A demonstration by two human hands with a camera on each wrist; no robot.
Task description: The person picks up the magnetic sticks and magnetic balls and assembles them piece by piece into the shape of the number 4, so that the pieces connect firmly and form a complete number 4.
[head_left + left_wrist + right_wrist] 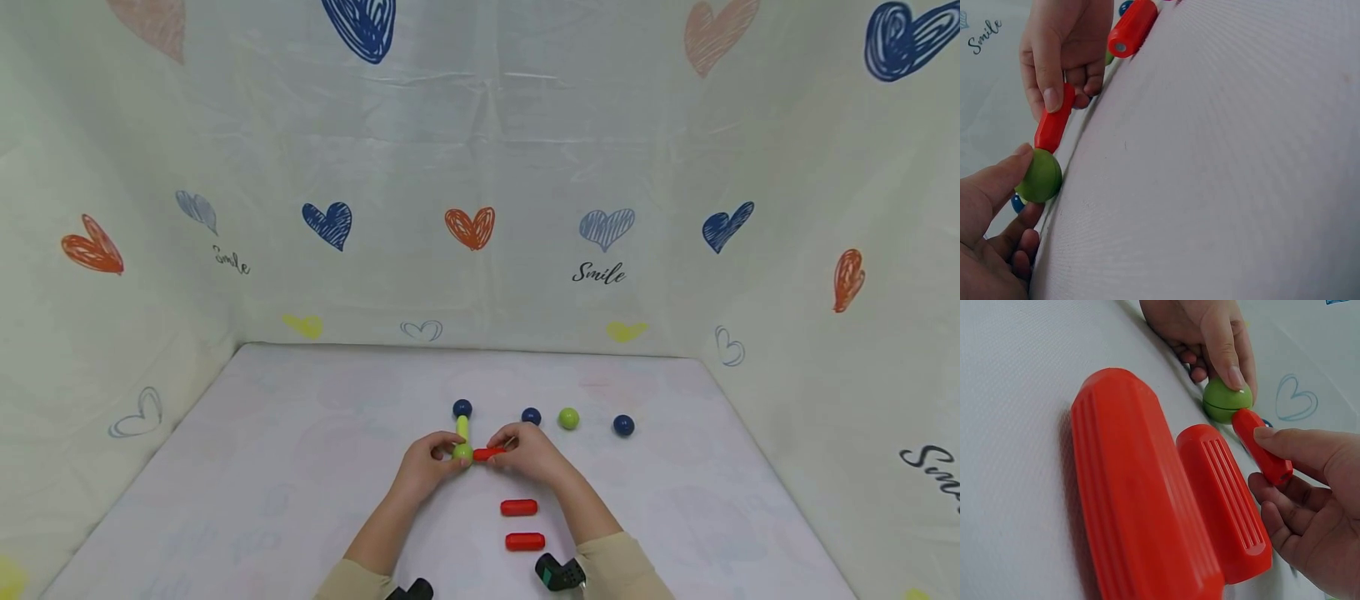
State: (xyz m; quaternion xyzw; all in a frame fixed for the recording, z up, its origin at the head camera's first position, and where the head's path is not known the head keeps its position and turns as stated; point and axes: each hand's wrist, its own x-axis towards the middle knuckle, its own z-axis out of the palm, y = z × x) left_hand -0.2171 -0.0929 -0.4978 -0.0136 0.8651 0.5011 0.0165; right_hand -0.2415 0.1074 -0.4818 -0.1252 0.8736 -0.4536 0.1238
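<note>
My left hand (425,467) pinches a green ball (1040,176) between thumb and fingers. From that ball a yellow-green rod (462,428) runs away from me to a dark blue ball (462,408). My right hand (529,453) pinches a red rod (1262,447) by thumb and fingertips, its near end against the right side of the green ball. In the right wrist view the rod's free end shows a small round recess. Two more red rods, one (519,507) behind the other (525,542), lie on the table below my right hand.
Beyond my right hand lie a blue ball (531,416), a second green ball (568,418) and another blue ball (623,426). The white-covered table (247,467) meets a heart-printed cloth wall (405,275) at its back and sides.
</note>
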